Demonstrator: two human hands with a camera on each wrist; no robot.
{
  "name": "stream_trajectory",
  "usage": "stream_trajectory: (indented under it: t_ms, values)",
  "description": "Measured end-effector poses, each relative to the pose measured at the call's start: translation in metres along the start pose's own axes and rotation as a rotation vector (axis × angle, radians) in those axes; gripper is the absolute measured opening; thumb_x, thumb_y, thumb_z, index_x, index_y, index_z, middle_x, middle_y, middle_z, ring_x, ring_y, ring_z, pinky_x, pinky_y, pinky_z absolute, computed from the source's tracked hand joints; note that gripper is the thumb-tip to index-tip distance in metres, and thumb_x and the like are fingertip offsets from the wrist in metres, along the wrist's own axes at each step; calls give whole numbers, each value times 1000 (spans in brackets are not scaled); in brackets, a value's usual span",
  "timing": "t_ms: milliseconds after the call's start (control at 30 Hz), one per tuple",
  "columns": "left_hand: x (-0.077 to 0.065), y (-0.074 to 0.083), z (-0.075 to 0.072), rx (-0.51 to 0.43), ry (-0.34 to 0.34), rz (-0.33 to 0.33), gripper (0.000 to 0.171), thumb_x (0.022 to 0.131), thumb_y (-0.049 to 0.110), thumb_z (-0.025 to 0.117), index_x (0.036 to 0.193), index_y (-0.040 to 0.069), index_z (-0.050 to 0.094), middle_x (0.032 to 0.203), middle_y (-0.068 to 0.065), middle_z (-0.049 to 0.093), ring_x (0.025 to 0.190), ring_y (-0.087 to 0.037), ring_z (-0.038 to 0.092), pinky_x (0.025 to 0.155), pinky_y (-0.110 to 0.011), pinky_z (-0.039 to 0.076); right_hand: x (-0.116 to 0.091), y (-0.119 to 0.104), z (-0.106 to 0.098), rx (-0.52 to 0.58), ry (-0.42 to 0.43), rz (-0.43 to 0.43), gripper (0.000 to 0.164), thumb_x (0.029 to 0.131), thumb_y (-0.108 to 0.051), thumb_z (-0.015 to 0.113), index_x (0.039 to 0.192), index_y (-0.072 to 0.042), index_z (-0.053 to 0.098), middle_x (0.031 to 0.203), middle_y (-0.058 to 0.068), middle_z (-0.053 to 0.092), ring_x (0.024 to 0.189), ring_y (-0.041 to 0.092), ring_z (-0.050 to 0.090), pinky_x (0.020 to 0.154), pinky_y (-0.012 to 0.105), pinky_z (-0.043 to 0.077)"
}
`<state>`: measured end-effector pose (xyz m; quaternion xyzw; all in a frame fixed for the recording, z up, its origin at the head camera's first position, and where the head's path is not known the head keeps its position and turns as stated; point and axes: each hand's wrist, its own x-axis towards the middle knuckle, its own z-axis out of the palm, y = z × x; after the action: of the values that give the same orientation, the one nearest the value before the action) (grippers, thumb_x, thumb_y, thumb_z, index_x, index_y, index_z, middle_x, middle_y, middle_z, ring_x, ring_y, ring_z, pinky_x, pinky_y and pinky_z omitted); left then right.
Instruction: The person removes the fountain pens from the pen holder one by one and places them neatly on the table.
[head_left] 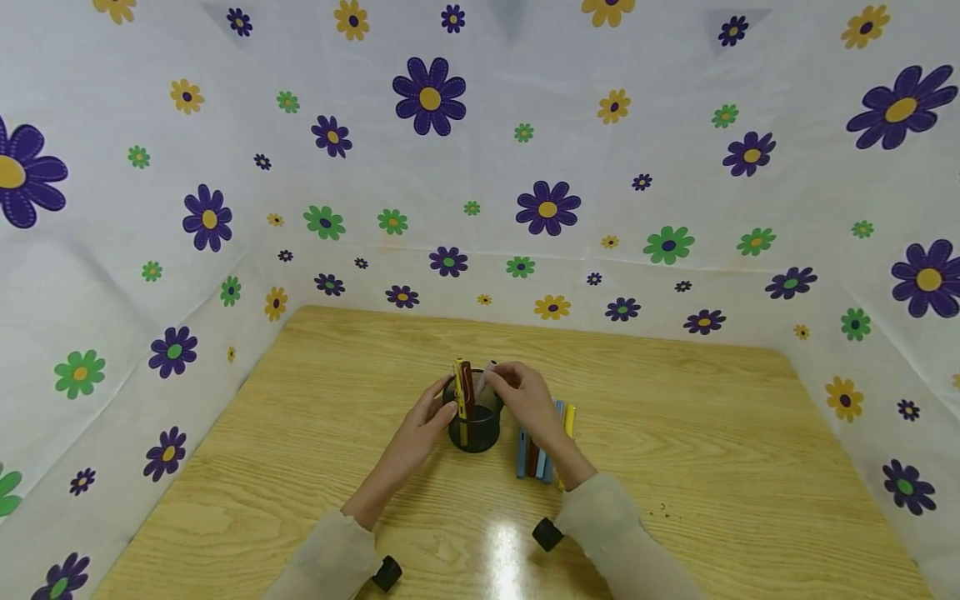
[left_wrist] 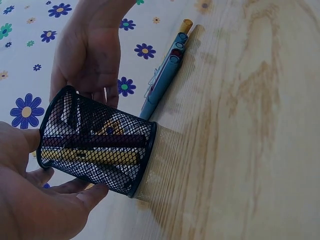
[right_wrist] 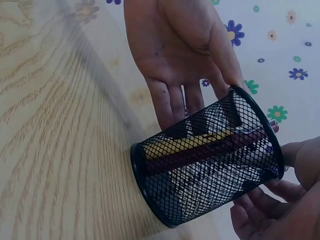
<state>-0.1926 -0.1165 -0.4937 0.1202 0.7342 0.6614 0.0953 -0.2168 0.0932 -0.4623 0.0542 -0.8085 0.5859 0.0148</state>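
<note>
A black mesh pen cup (head_left: pixel 476 435) stands upright on the table, with a yellow pen (head_left: pixel 460 392) and a dark red pen (head_left: pixel 468 390) leaning inside it. My left hand (head_left: pixel 420 427) grips the cup from its left side, thumb in front and fingers behind; the right wrist view also shows this hand (right_wrist: pixel 175 45) against the mesh. At the cup's right rim, my right hand (head_left: pixel 527 400) pinches a pale whitish pen (head_left: pixel 485 377). That pen's lower end slants into the cup. In the left wrist view, the cup (left_wrist: pixel 97 142) partly hides the right hand's fingertips.
Right of the cup, several pens lie side by side: blue ones (head_left: pixel 522 457), a dark red one and a yellow one (head_left: pixel 570 421), partly under my right forearm. Small dark specks (head_left: pixel 663 508) dot the wooden table (head_left: pixel 712 417). Flower-printed cloth (head_left: pixel 480 167) encloses the back and sides.
</note>
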Motion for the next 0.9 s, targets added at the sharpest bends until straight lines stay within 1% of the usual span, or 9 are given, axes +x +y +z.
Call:
stream_trajectory:
  t_ms: [100, 333, 400, 467, 533, 600, 767, 833, 900]
  values:
    - [0, 0, 0, -9, -2, 1, 62, 111, 31, 51, 164, 11, 27, 154, -27, 44, 146, -40, 39, 117, -61, 32, 1, 2, 4, -3, 5, -10, 36, 104, -31, 66, 124, -2, 70, 114, 10, 70, 103, 24, 64, 87, 43, 54]
    - [1, 0, 0, -23, -10, 4, 62, 111, 32, 51, 165, 12, 26, 156, -27, 42, 146, -40, 38, 117, -61, 32, 0, 3, 10, 44, -5, -66, 27, 102, -28, 69, 116, -5, 71, 115, 10, 72, 110, 28, 66, 93, 50, 54]
    - [0, 0, 0, -21, -9, 3, 62, 111, 32, 51, 165, 12, 26, 156, -26, 41, 147, -40, 38, 117, -61, 32, 0, 4, 10, 43, -5, -76, 25, 102, -28, 69, 113, -6, 72, 114, 9, 72, 109, 28, 67, 92, 48, 54]
    - [0, 0, 0, -19, -10, -1, 62, 111, 32, 51, 165, 13, 26, 157, -26, 41, 147, -40, 38, 117, -61, 32, 1, 5, 10, 40, 0, -76, 23, 102, -28, 69, 111, -7, 73, 111, 8, 73, 107, 28, 67, 89, 44, 54]
    - [0, 0, 1, -19, -12, 2, 62, 111, 32, 51, 164, 12, 27, 156, -26, 42, 146, -39, 38, 117, -61, 32, 1, 5, 9, 43, 11, -69, 22, 102, -28, 69, 109, -8, 74, 107, 7, 73, 102, 29, 67, 84, 40, 53]
    - [0, 0, 1, -19, -12, 4, 62, 111, 32, 51, 165, 12, 26, 155, -26, 43, 146, -39, 39, 117, -60, 32, 1, 4, 7, 47, 33, -65, 22, 102, -27, 69, 111, -7, 75, 106, 7, 73, 101, 29, 67, 83, 39, 53]
    - [0, 0, 1, -12, -8, 1, 62, 111, 33, 51, 165, 14, 27, 155, -25, 44, 145, -38, 40, 117, -60, 32, 2, 0, 2, 34, 91, -76, 22, 102, -22, 69, 115, -5, 75, 110, 8, 73, 103, 25, 67, 88, 43, 54]
    - [0, 0, 1, -12, -6, -2, 63, 111, 33, 52, 165, 13, 27, 155, -26, 43, 145, -38, 40, 117, -60, 32, 1, -1, -1, 23, 104, -76, 21, 102, -21, 69, 113, -5, 75, 112, 8, 73, 104, 24, 67, 88, 42, 54]
    - [0, 1, 1, -7, -3, -1, 63, 111, 33, 52, 165, 12, 27, 156, -27, 42, 146, -39, 39, 117, -60, 33, 0, -4, -4, 42, 110, -79, 21, 102, -20, 69, 112, -3, 75, 117, 10, 73, 105, 25, 67, 87, 43, 55]
